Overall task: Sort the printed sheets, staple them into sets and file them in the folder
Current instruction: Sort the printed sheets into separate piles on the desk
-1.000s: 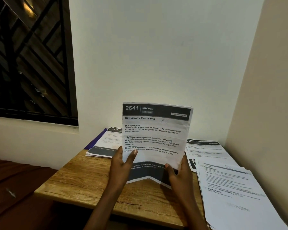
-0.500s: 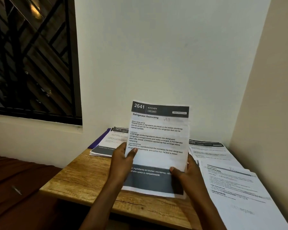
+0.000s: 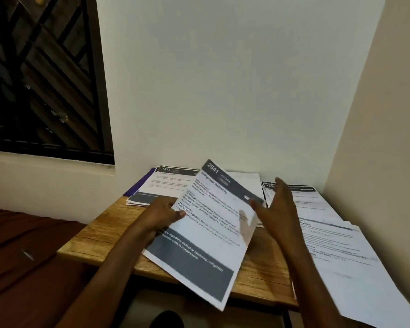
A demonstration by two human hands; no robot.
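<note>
Over wooden table [image 3: 104, 235], right hand [image 3: 276, 209] released now-tilted sheet [image 3: 206, 233].

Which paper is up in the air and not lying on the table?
The sheet numbered 2641, gripped by the left hand. The 1573 pile at the back left and the papers on the right lie flat on the table.

"2641" and "Refrigerator Restocking" on the held sheet [image 3: 206, 223] (tilted), "1573" on a back-left sheet [image 3: 168, 183]

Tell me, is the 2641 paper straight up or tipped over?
Tipped. The 2641 paper leans to the right, its top corner pointing at the wall, held only by the left hand.
</note>
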